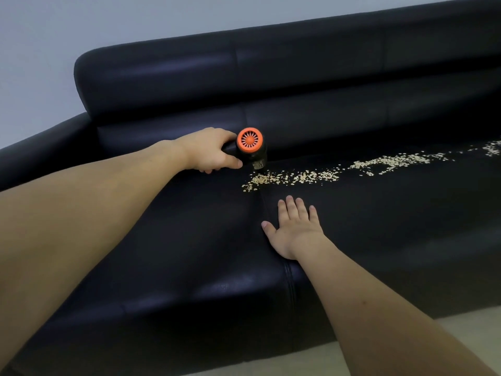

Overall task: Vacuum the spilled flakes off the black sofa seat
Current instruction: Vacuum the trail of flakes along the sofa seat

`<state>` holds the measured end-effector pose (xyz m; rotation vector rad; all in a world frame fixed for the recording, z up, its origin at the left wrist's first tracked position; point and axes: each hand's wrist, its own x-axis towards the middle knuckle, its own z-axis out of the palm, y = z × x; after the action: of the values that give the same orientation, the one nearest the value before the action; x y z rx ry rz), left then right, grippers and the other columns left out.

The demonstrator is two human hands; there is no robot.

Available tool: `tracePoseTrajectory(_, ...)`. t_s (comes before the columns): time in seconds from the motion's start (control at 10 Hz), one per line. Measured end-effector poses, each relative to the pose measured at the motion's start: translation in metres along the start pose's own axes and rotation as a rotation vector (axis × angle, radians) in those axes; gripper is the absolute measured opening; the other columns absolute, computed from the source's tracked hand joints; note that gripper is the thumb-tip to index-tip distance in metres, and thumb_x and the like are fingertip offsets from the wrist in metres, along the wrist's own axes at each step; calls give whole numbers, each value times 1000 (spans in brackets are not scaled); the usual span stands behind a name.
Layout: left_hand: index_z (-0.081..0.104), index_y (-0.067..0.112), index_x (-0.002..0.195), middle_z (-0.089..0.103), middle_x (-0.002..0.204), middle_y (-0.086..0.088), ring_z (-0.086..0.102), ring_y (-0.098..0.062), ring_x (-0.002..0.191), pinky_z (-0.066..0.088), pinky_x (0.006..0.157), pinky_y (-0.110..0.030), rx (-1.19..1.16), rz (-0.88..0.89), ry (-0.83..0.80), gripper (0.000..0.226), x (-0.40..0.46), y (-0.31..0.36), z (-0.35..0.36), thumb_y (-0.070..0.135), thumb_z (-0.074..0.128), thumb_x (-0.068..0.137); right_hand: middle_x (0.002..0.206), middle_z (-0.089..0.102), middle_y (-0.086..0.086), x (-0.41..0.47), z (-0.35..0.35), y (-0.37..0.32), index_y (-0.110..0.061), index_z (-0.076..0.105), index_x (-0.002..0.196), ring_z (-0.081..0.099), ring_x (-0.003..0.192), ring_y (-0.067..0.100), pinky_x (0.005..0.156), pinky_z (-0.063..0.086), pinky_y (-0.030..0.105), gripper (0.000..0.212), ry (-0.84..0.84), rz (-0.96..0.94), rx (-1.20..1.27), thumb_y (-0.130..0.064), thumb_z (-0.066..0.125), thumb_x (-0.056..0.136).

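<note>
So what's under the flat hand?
Only black sofa seat shows around the right hand; the flakes lie beyond its fingertips. Whatever's beneath the palm is covered.

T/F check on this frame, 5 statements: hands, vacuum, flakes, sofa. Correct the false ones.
1. The left hand grips the handheld vacuum. True.
2. The right hand pinches a few flakes. False: it lies flat, fingers straight, on the black sofa seat, nearer the camera than the flakes and not touching them.
3. The flakes lie in a band running from near the vacuum's nozzle toward the right edge of the view. True.
4. The vacuum's end cap facing the camera is blue. False: it is orange, with a ring of vent slots.
5. The seat is already free of flakes. False: a long trail remains along the back of the seat.
</note>
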<state>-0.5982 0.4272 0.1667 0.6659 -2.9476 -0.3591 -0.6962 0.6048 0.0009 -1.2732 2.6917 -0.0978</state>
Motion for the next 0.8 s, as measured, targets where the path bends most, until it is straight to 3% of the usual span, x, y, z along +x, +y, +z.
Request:
tracePoseTrajectory(0.2, 55, 32, 126, 68, 77, -8, 64, -18, 52, 59, 63, -39, 32, 42, -5, 45, -15, -2, -5, 40, 73, 86, 166, -21, 4, -1, 0, -1, -15, -12, 159, -21, 152, 24, 123, -11, 48, 76, -1, 3, -6, -62, 9, 102)
tracePoseTrajectory(0.5, 54, 37, 120, 68, 77, -4, 65, -21, 53, 53, 64, -32, 58, 54, 26, 38, -35, -7, -8, 39, 73, 87, 167, -19, 4, -2, 0, 0, -15, -11, 160, -19, 153, 24, 124, -9, 48, 77, 7, 3, -5, -61, 9, 102)
tracePoseTrajectory(0.8, 58, 26, 123, 68, 89, 1, 64, -16, 52, 55, 66, -34, 67, 38, 74, 42, -35, -16, -2, 43, 71, 87, 167, -19, 5, -3, -1, -1, -15, -11, 160, -19, 153, 25, 124, -9, 48, 76, 8, 5, -10, -61, 9, 102)
